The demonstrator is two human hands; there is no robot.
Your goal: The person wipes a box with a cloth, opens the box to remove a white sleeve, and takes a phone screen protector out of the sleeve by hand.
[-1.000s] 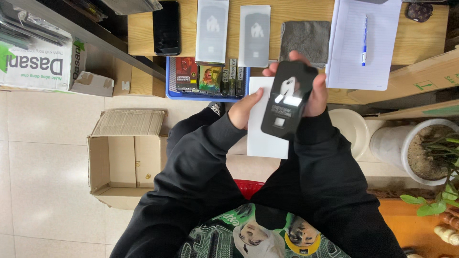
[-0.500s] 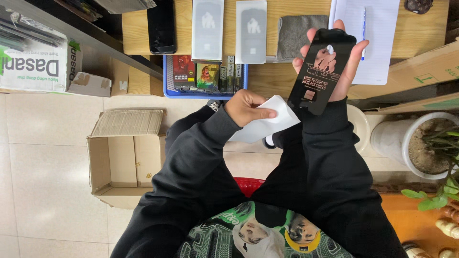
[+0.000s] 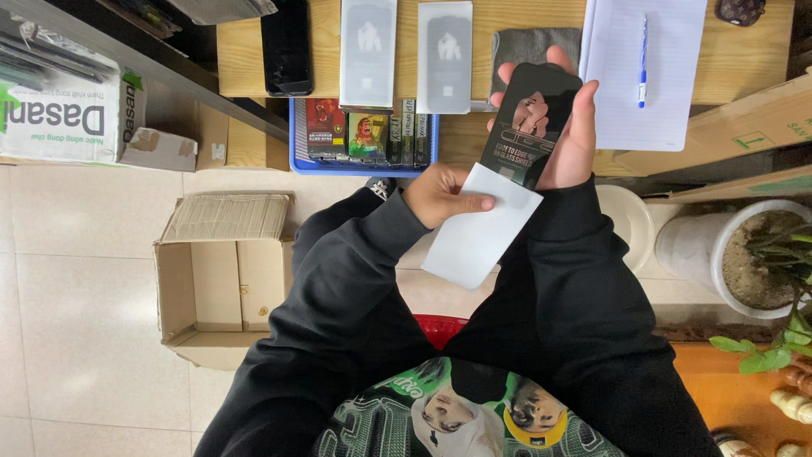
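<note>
My right hand (image 3: 568, 135) grips a flat black sleeve package (image 3: 531, 118) with a pale figure printed on it, held upright over the wooden desk's front edge. My left hand (image 3: 441, 195) pinches the top of a white inner card (image 3: 480, 228) that sticks out of the sleeve's lower end, slanting down to the left. Both arms are in black sleeves.
On the wooden desk (image 3: 321, 51) lie a black phone (image 3: 286, 46), two grey flat packs (image 3: 367, 51), a grey cloth (image 3: 534, 42) and a lined notepad (image 3: 643, 68) with a blue pen. A blue tray (image 3: 364, 135) of small boxes hangs below. An open cardboard box (image 3: 222, 271) stands on the tiled floor; a potted plant (image 3: 761, 254) at right.
My right hand has lifted the black sleeve up and to the right, toward the desk. My left hand has drawn the white card out from its lower end.
</note>
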